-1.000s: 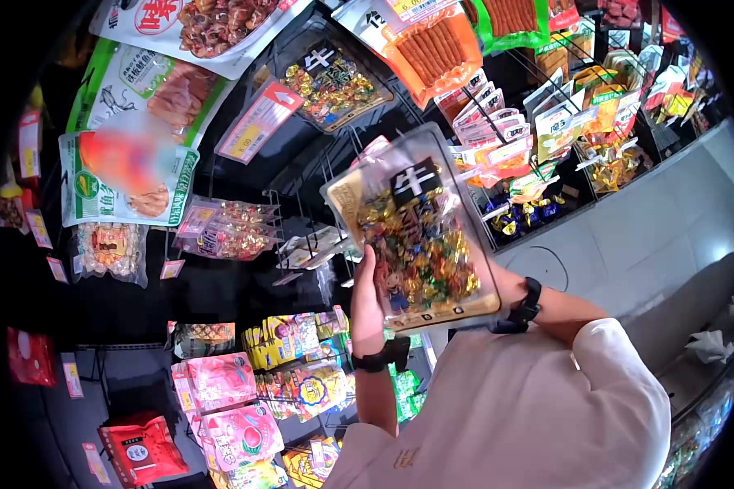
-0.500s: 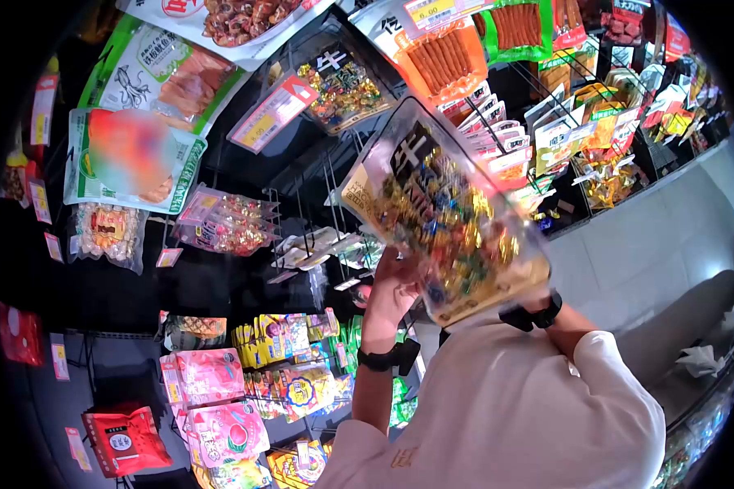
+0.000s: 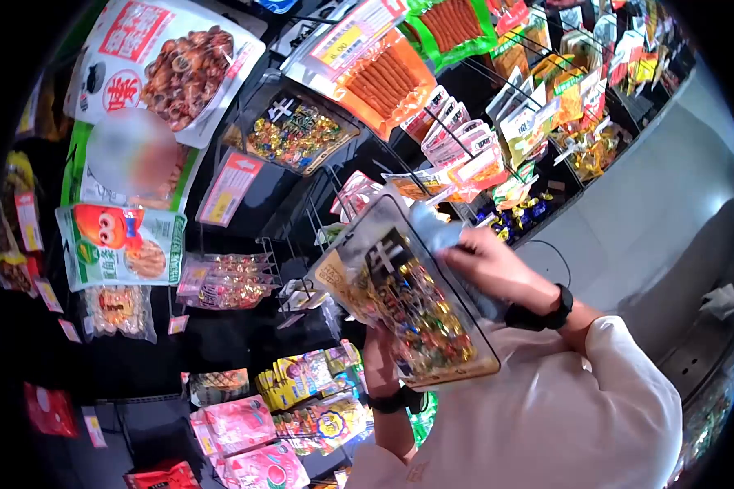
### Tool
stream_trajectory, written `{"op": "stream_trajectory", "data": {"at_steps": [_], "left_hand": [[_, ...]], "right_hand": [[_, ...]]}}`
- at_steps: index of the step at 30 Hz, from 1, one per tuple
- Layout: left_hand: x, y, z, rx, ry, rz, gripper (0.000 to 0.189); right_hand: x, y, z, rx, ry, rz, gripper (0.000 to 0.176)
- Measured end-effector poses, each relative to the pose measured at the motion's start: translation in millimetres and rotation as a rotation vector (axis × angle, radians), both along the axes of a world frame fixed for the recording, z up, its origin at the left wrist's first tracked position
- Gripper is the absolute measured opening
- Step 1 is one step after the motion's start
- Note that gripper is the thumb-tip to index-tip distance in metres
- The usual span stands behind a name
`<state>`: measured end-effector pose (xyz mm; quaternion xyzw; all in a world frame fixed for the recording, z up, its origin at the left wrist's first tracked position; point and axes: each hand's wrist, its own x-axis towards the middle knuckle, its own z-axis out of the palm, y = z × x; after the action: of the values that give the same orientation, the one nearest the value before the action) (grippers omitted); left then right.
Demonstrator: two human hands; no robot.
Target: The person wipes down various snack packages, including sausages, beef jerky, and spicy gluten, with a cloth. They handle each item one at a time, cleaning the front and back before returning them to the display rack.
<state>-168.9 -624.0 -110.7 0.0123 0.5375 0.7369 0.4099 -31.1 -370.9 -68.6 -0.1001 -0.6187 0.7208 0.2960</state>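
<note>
A clear-fronted bag of foil-wrapped candies (image 3: 420, 314) with a black label is tilted in front of my chest. My left hand (image 3: 378, 354) grips it from behind at its lower left side; most of those fingers are hidden by the bag. Beside the bag's upper right edge, my right hand (image 3: 497, 265) is closed on a light blue cloth (image 3: 436, 231), which lies partly behind the bag. A similar candy bag (image 3: 294, 130) hangs on the rack above.
Hanging snack packs surround the hands, including a large white pouch (image 3: 163, 69), an orange pack of sticks (image 3: 387, 85) and pink pouches (image 3: 245, 428). Metal hooks and a price tag (image 3: 230, 189) stick out from the dark rack. Grey floor (image 3: 628, 212) lies to the right.
My right hand has come out from behind the candy bag, and the blue cloth now shows in it. The bag has moved lower and left. The view has shifted, so the shelves appear lower.
</note>
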Motion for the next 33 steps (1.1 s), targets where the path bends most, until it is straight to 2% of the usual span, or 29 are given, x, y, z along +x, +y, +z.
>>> {"op": "stream_trajectory", "data": {"at_steps": [2, 3, 4, 5, 6, 8, 11, 12, 14, 16, 18, 20, 24, 26, 27, 29, 32, 33], "left_hand": [[-14, 13, 17, -0.165, 0.315, 0.219, 0.039], [-32, 12, 32, -0.186, 0.365, 0.142, 0.047], [-34, 18, 37, -0.136, 0.416, 0.236, 0.024], [-47, 23, 42, -0.098, 0.495, 0.279, 0.021], [-58, 25, 52, -0.083, 0.511, 0.237, 0.021], [-84, 20, 55, -0.051, 0.615, 0.265, 0.043], [-78, 39, 80, -0.084, 0.719, 0.216, 0.048], [-91, 28, 84, -0.146, 0.679, 0.133, 0.057], [-102, 35, 81, -0.052, 0.746, 0.081, 0.065], [-113, 35, 81, -0.078, 0.765, 0.105, 0.066], [-127, 29, 78, -0.099, 0.781, 0.173, 0.074], [-134, 30, 77, -0.048, 0.798, 0.134, 0.078], [-140, 29, 84, 0.023, 0.743, 0.024, 0.079], [-131, 37, 85, -0.003, 0.826, 0.116, 0.075], [-132, 34, 85, -0.051, 0.813, 0.169, 0.071], [-137, 30, 82, -0.057, 0.799, 0.146, 0.068], [-142, 25, 83, -0.044, 0.808, 0.081, 0.061], [-146, 23, 82, -0.016, 0.716, 0.128, 0.058]], "right_hand": [[-6, 8, -17, -0.228, 0.063, -0.063, 0.017], [-6, 10, -19, -0.213, 0.045, -0.123, 0.016], [-2, 12, -19, -0.219, 0.012, -0.122, 0.016], [-1, 8, -20, -0.239, -0.003, -0.114, 0.016], [-1, 5, -21, -0.258, -0.016, -0.102, 0.016], [-5, -4, -30, -0.352, -0.027, -0.034, 0.016], [-5, -7, -35, -0.332, -0.040, -0.053, 0.017], [-7, -7, -41, -0.330, -0.027, -0.073, 0.017], [-6, -3, -51, -0.292, -0.031, -0.153, 0.017], [-4, -3, -57, -0.467, -0.018, -0.121, 0.016], [-1, -2, -60, -0.443, -0.051, -0.125, 0.015], [-2, -4, -60, -0.489, -0.042, -0.144, 0.016], [-10, -7, -74, -0.305, -0.021, -0.204, 0.016], [-10, -8, -71, -0.341, -0.058, -0.173, 0.016], [-10, -9, -72, -0.264, -0.066, -0.184, 0.016], [-14, -12, -75, -0.144, -0.050, -0.207, 0.016], [-15, -15, -73, -0.110, -0.041, -0.177, 0.017], [-16, -16, -73, -0.110, -0.044, -0.178, 0.017]]}}
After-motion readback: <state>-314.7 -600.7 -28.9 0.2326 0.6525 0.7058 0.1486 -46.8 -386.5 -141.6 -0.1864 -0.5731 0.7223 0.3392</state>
